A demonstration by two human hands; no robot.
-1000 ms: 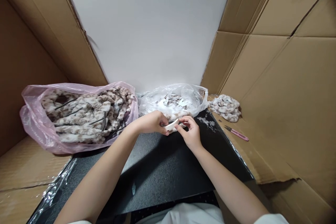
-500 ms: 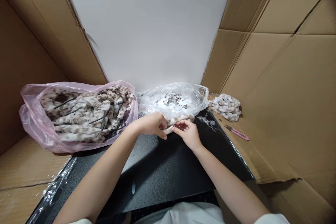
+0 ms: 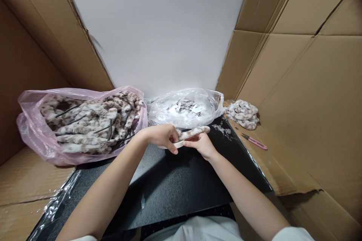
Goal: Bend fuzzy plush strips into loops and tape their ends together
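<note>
A plush, brown-and-white furry strip [image 3: 194, 132] with a smooth cream band [image 3: 178, 144] along its near side lies between my hands, low over the black tabletop [image 3: 169, 184]. My left hand [image 3: 164, 134] is closed at the strip's left part, thumb pointing down beside the band. My right hand [image 3: 203, 145] pinches the band and strip from the right, thumb and fingertips pressed together. The strip's rounded right end sticks out beyond my right fingers. My left fingers hide its other end.
At left, a pink plastic bag [image 3: 31, 101] holds furry pieces with black strips. Behind my hands, a clear bag [image 3: 158, 111] contains white and dark scraps. Fluff [image 3: 223, 131] lies on the tabletop. On cardboard at right are a furry heap [image 3: 242, 114] and pink-handled thread snips [image 3: 256, 142].
My hands have turned the furry strip slightly, so more of its right end and the cream band shows. My right fingers have moved lower along it.
</note>
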